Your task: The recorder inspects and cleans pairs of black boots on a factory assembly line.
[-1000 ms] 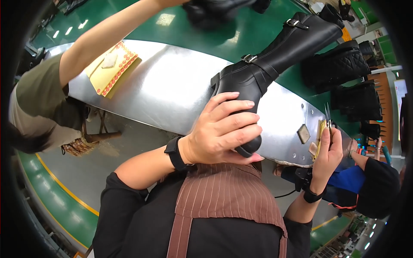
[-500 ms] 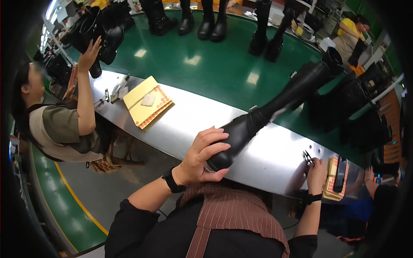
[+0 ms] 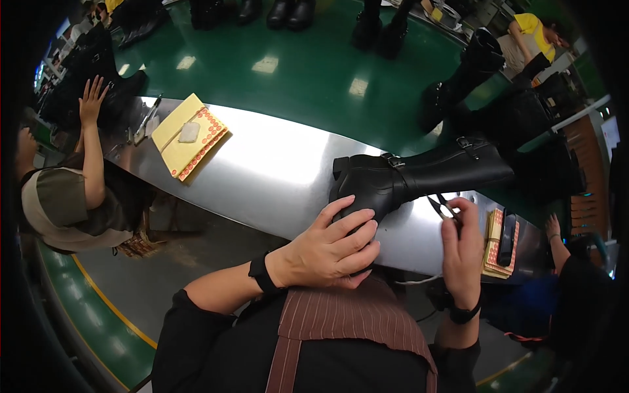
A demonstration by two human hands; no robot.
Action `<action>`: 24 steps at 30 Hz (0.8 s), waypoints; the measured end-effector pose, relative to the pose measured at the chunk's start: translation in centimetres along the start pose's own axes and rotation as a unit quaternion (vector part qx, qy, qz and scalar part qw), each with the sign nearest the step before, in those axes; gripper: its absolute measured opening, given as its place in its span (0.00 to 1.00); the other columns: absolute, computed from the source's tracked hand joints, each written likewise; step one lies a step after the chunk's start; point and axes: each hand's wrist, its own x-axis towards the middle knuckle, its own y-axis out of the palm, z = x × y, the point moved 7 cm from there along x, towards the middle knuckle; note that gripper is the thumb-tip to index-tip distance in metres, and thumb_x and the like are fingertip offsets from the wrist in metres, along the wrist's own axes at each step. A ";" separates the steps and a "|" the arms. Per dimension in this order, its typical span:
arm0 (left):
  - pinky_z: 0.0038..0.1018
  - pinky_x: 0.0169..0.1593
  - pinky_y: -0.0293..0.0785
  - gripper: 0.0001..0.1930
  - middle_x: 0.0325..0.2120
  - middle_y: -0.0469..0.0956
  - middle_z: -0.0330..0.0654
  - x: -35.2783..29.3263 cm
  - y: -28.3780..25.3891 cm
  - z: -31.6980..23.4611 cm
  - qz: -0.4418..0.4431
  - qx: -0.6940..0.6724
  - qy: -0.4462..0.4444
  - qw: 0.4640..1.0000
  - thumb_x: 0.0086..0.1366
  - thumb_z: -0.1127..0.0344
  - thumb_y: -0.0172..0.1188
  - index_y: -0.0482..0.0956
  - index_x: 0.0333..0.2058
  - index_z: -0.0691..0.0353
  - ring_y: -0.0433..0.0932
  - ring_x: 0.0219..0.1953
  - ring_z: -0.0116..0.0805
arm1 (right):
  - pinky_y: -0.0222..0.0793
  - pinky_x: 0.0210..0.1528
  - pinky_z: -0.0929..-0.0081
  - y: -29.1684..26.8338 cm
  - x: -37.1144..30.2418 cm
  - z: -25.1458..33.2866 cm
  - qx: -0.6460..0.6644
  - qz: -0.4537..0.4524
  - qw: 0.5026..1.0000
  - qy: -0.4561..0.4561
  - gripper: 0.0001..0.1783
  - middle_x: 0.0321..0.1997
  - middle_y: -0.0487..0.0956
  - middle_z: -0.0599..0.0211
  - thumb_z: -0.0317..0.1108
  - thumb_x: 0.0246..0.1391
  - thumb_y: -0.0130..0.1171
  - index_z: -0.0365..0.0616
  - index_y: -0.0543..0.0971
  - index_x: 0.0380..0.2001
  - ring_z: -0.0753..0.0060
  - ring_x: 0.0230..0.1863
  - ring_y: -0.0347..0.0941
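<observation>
A tall black boot (image 3: 452, 171) with buckled straps lies on its side across the metal edge of the bench. Its shaft points right, and its heel shows on the far left. My left hand (image 3: 331, 247) is wrapped over the toe end, fingers on top, hiding much of it. In my right hand (image 3: 464, 252) are small dark thread snips (image 3: 445, 208), pinched between thumb and fingers. Their blades point up and left, just below the boot's shaft. I cannot tell whether they touch the leather.
A yellow pad (image 3: 180, 147) with a whitish piece on it lies left, near pen-like tools (image 3: 145, 121). On the right sits another yellow pad (image 3: 491, 259) under a dark phone (image 3: 508, 242). More black boots (image 3: 383, 29) stand on the green belt (image 3: 242, 85). A co-worker's hand (image 3: 93, 101) is at left.
The boot has turned over, its heel now showing and its shaft swung down to point right. My right hand has raised the snips from beside the right pad toward the boot.
</observation>
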 end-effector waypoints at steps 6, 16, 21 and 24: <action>0.53 0.65 0.65 0.18 0.45 0.76 0.43 0.8 2.2 -1.6 0.015 0.050 0.048 0.998 0.52 0.58 0.67 0.76 0.40 0.57 0.75 0.55 0.44 | 0.66 0.27 0.61 3.8 2.5 3.9 -0.210 -0.017 0.969 -0.130 0.12 0.25 0.80 0.60 0.38 0.61 0.61 0.42 0.75 0.31 0.56 0.23 0.76; 0.50 0.65 0.67 0.14 0.43 0.77 0.41 0.7 3.3 -2.0 0.023 0.060 0.071 0.995 0.55 0.57 0.62 0.76 0.37 0.57 0.75 0.55 0.42 | 0.69 0.27 0.60 6.0 3.7 3.0 -0.241 -0.001 0.961 -0.135 0.19 0.17 0.78 0.57 0.45 0.60 0.60 0.42 0.75 0.22 0.51 0.19 0.76; 0.50 0.65 0.67 0.13 0.43 0.77 0.41 0.6 3.4 -2.0 0.024 0.057 0.069 0.996 0.55 0.57 0.62 0.77 0.36 0.56 0.74 0.55 0.41 | 0.70 0.26 0.58 6.3 3.8 2.5 -0.239 0.001 0.964 -0.119 0.19 0.17 0.78 0.56 0.44 0.60 0.60 0.42 0.76 0.23 0.50 0.20 0.77; 0.49 0.64 0.67 0.13 0.43 0.77 0.41 0.6 3.4 -2.0 0.023 0.054 0.069 0.996 0.55 0.57 0.62 0.77 0.36 0.56 0.74 0.55 0.42 | 0.70 0.25 0.58 6.3 3.9 2.6 -0.227 -0.001 0.966 -0.120 0.18 0.18 0.78 0.56 0.44 0.60 0.60 0.42 0.76 0.24 0.49 0.20 0.77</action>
